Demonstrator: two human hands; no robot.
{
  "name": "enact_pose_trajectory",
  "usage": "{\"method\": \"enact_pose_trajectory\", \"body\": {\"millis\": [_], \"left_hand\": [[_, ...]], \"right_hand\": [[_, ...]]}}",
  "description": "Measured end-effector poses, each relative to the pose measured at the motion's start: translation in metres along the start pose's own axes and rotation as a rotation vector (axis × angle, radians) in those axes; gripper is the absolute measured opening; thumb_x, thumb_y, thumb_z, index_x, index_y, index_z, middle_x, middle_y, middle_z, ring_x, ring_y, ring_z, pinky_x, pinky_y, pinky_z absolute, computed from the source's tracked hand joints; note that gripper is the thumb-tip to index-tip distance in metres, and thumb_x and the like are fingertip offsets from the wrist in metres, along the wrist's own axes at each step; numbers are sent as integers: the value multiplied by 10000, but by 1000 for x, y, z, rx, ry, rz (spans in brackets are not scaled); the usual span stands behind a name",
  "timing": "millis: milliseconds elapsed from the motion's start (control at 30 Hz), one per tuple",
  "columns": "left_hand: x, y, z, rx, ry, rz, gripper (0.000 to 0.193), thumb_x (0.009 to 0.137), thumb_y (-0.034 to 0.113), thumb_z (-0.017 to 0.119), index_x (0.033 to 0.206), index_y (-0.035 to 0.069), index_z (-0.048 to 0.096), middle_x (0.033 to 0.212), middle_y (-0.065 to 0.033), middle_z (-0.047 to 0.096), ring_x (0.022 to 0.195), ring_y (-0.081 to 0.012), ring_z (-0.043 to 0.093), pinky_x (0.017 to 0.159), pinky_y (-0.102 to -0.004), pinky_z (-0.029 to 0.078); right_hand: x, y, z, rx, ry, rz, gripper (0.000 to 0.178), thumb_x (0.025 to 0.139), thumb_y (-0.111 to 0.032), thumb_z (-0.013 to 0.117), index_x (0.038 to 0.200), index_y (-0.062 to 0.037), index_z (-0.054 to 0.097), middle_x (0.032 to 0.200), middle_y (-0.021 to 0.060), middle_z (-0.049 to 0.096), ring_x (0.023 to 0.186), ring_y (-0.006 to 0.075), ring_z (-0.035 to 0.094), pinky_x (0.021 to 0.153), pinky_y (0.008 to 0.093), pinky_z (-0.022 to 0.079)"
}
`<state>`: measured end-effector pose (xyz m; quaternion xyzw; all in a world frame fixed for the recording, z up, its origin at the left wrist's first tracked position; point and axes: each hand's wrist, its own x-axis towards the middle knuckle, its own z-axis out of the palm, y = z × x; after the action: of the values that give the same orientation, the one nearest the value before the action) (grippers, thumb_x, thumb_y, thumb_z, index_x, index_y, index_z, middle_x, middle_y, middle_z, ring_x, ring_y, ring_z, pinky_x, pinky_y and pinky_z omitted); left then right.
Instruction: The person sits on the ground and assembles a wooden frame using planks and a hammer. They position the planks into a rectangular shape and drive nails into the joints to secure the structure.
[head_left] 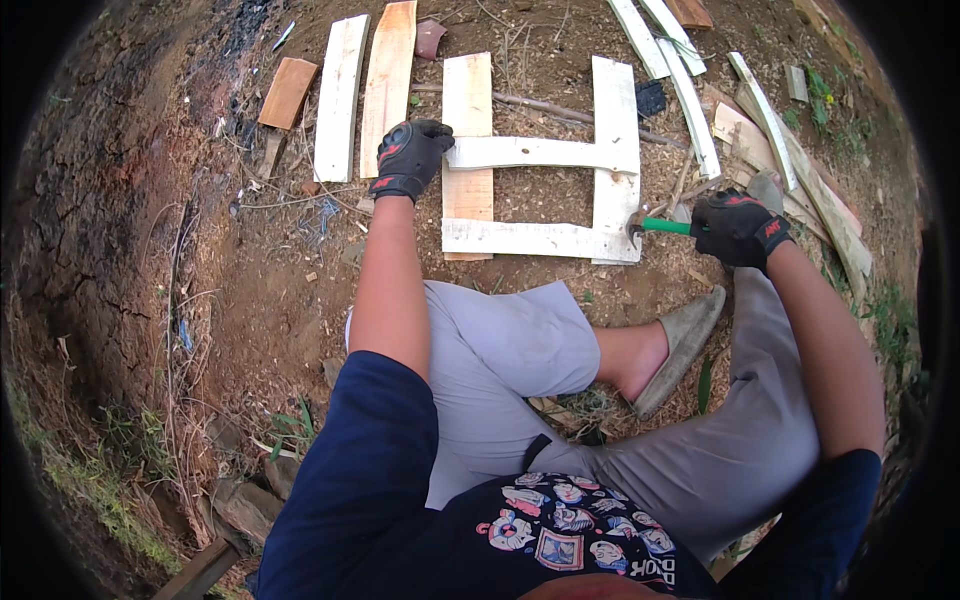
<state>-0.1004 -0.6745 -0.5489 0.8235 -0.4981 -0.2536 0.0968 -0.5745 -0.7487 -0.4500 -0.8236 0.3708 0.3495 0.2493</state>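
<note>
Across two planks (467, 195) lie two crosspieces (530, 238), other boards (342, 100) loose; left hand (412, 155) at upper crosspiece (540, 152), grip unclear, right hand (735, 228) grasping green-handled hammer (665, 227)

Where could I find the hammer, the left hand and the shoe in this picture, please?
Hammer (665, 226): head view, on its green handle.
Left hand (411, 153): head view, on the back of its glove.
Shoe (688, 340): head view, on its upper.
</note>
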Motion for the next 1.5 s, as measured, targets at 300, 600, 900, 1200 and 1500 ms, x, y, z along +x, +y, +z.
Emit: {"method": "enact_pose_trajectory", "body": {"millis": [300,600,900,1200,1500], "left_hand": [[-2,8,-4,-26,-8,-49,324,874,337,836,1133,143,854,1136,-61,831,1070,-223,769,988,-356,560],[-3,10,-1,-26,-6,-35,335,878,344,828,1150,150,852,1130,-59,833,1053,-219,775,985,-354,565],[-3,15,-3,34,-15,-35,332,885,368,815,1152,174,854,1131,-56,832,1051,-222,777,982,-354,565],[-2,7,2,-29,-42,-38,319,868,343,836,1137,175,859,1105,-52,835,1034,-213,769,972,-352,559],[-1,3,13,-99,-69,50,357,849,396,869,1137,186,847,1132,-90,817,1066,-288,759,984,-427,569]], "right_hand": [[3,5,4,-28,-3,-17,304,916,-358,721,1110,-133,784,1116,159,769,1072,343,739,945,460,582],[4,9,9,5,37,-45,303,903,-360,724,1090,-125,762,1033,177,761,1038,375,728,934,497,575],[3,9,10,18,2,-21,317,911,-369,724,1113,-127,756,1044,173,763,1045,377,725,936,498,573],[-4,-1,7,39,40,4,375,928,-420,735,1143,-113,733,1057,184,759,1030,390,721,942,496,563],[-20,-93,-51,184,362,-146,365,1105,-379,542,1225,-55,658,992,234,726,945,452,705,838,535,540]]}}
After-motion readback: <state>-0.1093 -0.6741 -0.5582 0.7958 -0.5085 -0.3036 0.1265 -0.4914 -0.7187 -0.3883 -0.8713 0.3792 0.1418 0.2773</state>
